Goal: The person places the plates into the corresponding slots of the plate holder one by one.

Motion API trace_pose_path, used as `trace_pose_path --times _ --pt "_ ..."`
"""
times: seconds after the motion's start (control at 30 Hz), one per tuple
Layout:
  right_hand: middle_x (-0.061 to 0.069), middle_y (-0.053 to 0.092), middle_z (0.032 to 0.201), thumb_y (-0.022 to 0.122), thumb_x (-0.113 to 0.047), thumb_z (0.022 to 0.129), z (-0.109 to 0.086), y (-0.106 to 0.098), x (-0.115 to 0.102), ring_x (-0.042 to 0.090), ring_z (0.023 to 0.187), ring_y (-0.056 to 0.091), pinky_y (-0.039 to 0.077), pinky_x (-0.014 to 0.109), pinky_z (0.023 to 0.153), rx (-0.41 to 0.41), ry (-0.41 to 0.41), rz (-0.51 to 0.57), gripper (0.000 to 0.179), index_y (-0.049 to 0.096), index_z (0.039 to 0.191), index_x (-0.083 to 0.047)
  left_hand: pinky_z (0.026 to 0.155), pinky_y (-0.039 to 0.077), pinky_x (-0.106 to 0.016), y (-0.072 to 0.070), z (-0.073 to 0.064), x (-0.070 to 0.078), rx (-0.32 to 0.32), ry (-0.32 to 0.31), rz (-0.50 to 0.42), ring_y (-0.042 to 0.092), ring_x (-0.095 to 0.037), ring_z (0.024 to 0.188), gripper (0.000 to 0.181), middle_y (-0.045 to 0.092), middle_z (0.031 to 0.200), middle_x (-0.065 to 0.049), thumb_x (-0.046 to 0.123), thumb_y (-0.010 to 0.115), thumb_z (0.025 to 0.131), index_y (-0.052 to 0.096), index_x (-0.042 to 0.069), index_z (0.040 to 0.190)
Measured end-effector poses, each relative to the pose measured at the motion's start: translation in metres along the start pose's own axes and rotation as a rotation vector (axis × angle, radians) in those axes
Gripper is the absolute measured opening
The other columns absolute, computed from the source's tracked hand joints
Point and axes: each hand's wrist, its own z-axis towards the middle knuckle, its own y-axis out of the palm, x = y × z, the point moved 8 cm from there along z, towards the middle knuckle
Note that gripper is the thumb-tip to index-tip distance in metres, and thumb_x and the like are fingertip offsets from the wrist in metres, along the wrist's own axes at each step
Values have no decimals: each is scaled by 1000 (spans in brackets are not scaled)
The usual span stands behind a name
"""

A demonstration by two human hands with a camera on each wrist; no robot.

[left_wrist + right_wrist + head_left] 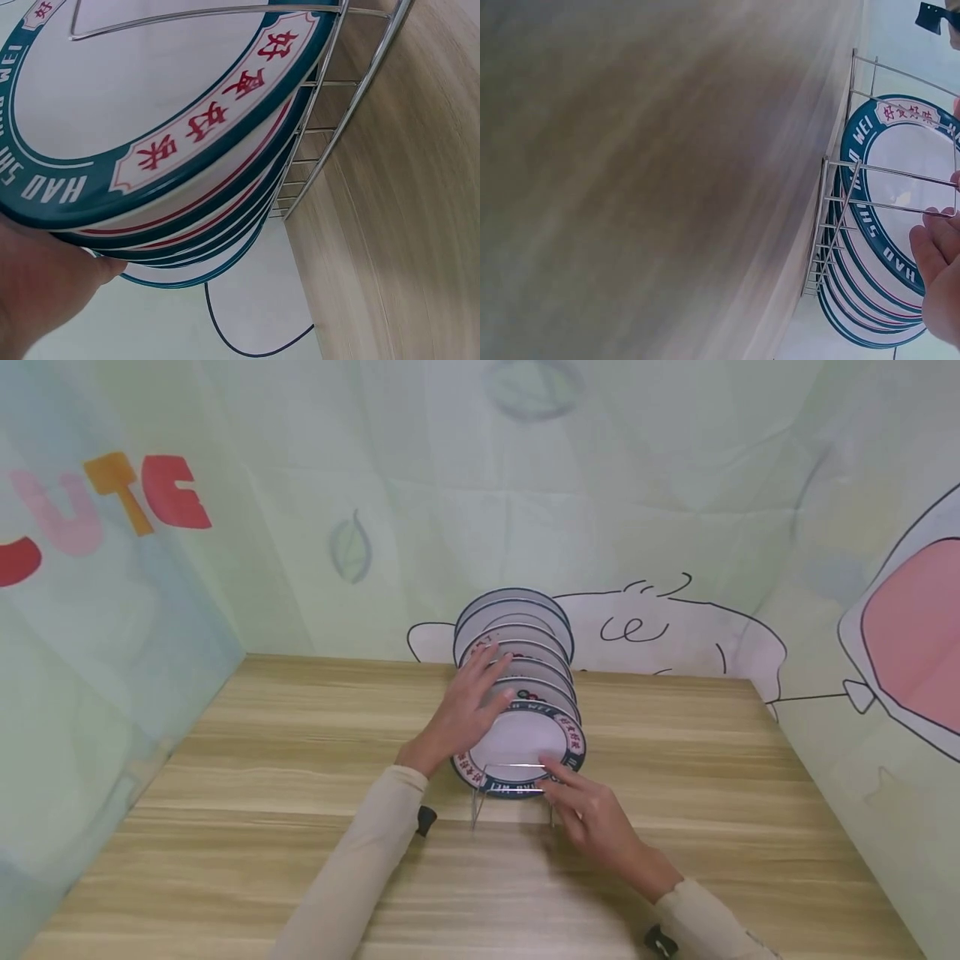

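Observation:
Several round white plates point(517, 739) with dark green rims and red Chinese characters stand in a row in a wire dish rack point(474, 806). The front plate faces the head camera, tilted back. My left hand point(468, 706) rests on the upper left edges of the plates, its fingers fairly straight and reaching back over the row. In the left wrist view, part of that hand point(45, 289) touches the rims from beside. At the rack's front, my right hand point(600, 822) pinches the wire end; the fingers point(930, 259) show there in the right wrist view.
The rack stands on a wood-grain table point(300, 735). Behind it hangs a pale green printed cloth point(337, 460), close to the rearmost plates. More printed cloth point(847, 568) encloses the right side. Dark wrist-strap pieces point(660, 941) show near the sleeves.

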Motion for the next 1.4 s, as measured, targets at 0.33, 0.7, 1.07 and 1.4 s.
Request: trace_pose_path --times 0.33,0.7,1.07,1.4 --pt "22 65 131 69 4 87 6 2 6 35 114 68 56 41 92 -29 40 7 17 76 103 2 124 13 -60 -2 7 -2 3 21 -4 13 -38 155 57 25 165 -17 32 46 102 39 7 153" --pt "22 65 131 68 5 87 7 3 7 34 113 69 56 40 92 -24 52 -9 17 77 101 2 125 11 -57 1 10 -7 -25 26 -5 11 -36 156 59 22 166 -15 33 44 102 36 8 154" --pt "23 65 131 68 6 87 6 3 3 35 113 68 56 41 91 -29 72 -23 19 76 104 1 126 11 -56 2 11 -7 -22 39 -24 10 -35 156 58 23 166 -14 34 44 102 38 9 154" --pt "23 65 131 68 7 86 6 3 3 35 113 68 56 42 92 -29 65 -19 20 76 103 1 126 11 -54 3 10 -7 -37 26 -33 10 -34 156 58 23 166 -13 34 44 102 37 9 154"
